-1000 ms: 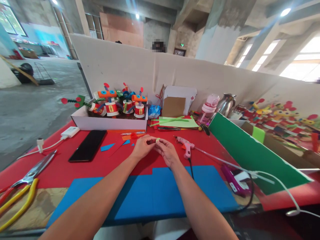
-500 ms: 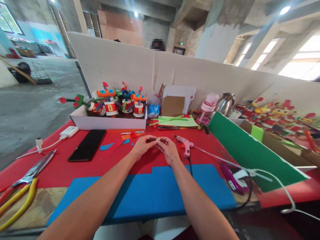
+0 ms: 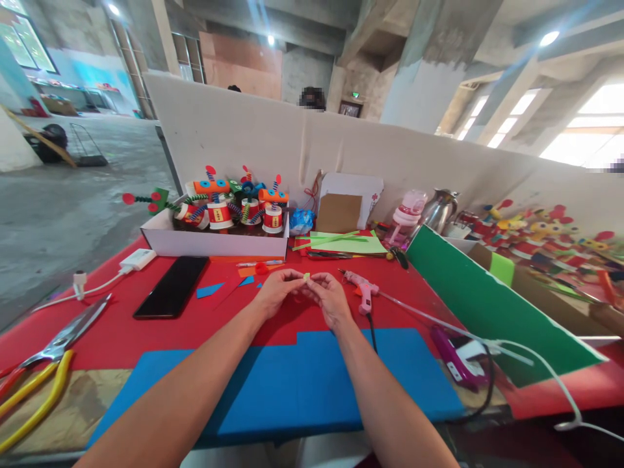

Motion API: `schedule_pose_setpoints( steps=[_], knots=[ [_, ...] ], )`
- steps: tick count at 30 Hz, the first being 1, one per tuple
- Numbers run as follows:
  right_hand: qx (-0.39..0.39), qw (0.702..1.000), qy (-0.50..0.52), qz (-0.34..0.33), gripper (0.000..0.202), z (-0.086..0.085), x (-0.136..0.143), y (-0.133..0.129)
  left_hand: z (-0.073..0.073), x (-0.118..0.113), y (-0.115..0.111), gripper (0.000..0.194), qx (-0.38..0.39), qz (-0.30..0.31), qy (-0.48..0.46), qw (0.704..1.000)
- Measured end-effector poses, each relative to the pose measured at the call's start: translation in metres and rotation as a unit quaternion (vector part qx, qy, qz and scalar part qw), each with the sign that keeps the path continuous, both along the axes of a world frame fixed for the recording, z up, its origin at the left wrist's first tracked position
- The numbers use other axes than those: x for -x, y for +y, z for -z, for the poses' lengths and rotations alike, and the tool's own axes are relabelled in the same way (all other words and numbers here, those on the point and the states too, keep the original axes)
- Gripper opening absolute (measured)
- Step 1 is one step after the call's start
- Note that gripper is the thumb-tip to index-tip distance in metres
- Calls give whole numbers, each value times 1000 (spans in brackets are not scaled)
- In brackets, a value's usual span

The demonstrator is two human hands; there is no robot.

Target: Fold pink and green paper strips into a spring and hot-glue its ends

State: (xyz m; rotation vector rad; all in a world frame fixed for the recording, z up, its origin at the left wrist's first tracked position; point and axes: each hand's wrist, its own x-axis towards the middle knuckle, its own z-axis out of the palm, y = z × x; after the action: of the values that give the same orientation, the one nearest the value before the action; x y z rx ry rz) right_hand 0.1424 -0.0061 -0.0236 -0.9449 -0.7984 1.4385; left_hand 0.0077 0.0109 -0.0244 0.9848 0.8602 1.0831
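Observation:
A tiny yellow-green piece, perhaps paper (image 3: 307, 276), shows between my fingertips above the red table cover. My left hand (image 3: 279, 292) pinches it from the left, fingers closed. From the other side my right hand (image 3: 330, 296) also has thumb and fingers closed on it. Most of the piece is hidden by the fingers. Just right of my right hand lies a pink hot glue gun (image 3: 361, 289) with its cable. Blue paper scraps (image 3: 209, 290) and a red paper roll (image 3: 262, 268) lie left of and behind my left hand.
A white box (image 3: 214, 244) of paper-cup figures stands at the back left. Large scissors (image 3: 63, 341) and a black phone (image 3: 171, 287) lie on the left. A green panel (image 3: 492, 305), purple device (image 3: 455, 361) and cables are on the right. Light green paper strips (image 3: 346, 242) lie behind.
The view has shifted slightly, so the scene sits a little lower. My hands stay together at the same place, and a bit more of the yellow-green piece shows.

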Motion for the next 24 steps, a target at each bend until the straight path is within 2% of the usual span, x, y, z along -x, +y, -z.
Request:
schedule_pose_setpoints(
  steps=[4,10,14,16,20,22,24],
  knots=[
    [7,1000,-19,-23,42,-1,-4,1,-3,1,0,34,22,11,-21,999],
    [19,998,-52,-35,44,-3,-2,3,-5,5,1,35,19,27,-5,999],
    [25,989,-146,-2,35,-12,1,-6,-4,6,2,34,27,30,-26,999],
    [-5,980,-197,15,31,-18,-8,-15,-4,5,2,32,34,35,-39,998],
    [-91,937,-321,97,33,-25,-58,-38,-6,2,1,26,77,23,-40,996],
    [-49,905,-398,144,37,-23,-90,-43,-7,1,0,23,95,19,-33,995],
    [19,851,-505,143,39,-19,-116,-43,-8,1,-1,21,97,23,-34,994]
  ],
)
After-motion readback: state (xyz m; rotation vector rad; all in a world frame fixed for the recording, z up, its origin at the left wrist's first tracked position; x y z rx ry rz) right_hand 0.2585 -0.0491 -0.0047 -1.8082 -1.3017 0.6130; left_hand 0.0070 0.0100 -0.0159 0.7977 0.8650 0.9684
